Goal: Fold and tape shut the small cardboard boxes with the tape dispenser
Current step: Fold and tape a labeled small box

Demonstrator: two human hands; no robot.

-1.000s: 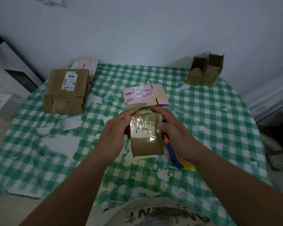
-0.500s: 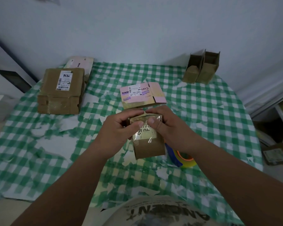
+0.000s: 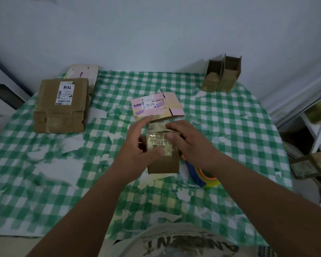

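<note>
Both hands are on the same little box right now. My right hand (image 3: 190, 143) grips its top right corner, thumb pressed on the shiny taped face, fingers curled over the far edge. My left hand (image 3: 137, 145) is on the left side with the thumb low on the front and the fingers reaching up fairly straight past the top, so it's more bracing than clamping. The small box (image 3: 163, 153) stands upright near the middle of the desk (image 3: 44, 173), and its top flaps look folded down with tape already over them, though I can't tell if the seam is fully stuck.

The tape dispenser (image 3: 202, 176) lies just to the right of the box, under my right wrist, nobody touching it.

Progress-wise, I'd say partway. Just behind this box there's a pink box (image 3: 156, 107) with a flap sticking out, probably next in line. Back right by the wall, two brown boxes (image 3: 222, 76) stand with their tops open, so those look undone too. Far left a bigger flat parcel (image 3: 61, 106) already looks taped.
</note>
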